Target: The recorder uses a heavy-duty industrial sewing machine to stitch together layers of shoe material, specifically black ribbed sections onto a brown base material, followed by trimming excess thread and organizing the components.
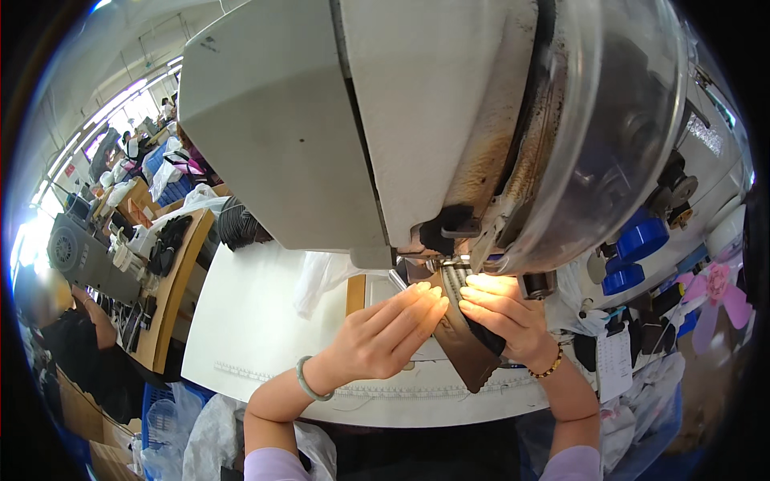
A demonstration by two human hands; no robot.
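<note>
A brown piece of material (466,360) with a grey ribbed strip (455,279) and a dark part along its right side lies under the head of a large pale sewing machine (281,128). The strip runs up to the machine's working point, where a bright light falls. My left hand (385,335) grips the left edge of the brown piece, its fingers pressed together at the tips. From the right, my right hand (513,319) holds the dark side of the same piece close to the strip. The machine head hides the piece's far end.
The white table (241,321) has a printed ruler scale along its near edge. Clear plastic (319,280) and a coil of dark cord (238,224) lie left. Blue spools (642,238), a pink fan (716,284) and a paper card (614,362) are right. Another person (88,353) sits far left.
</note>
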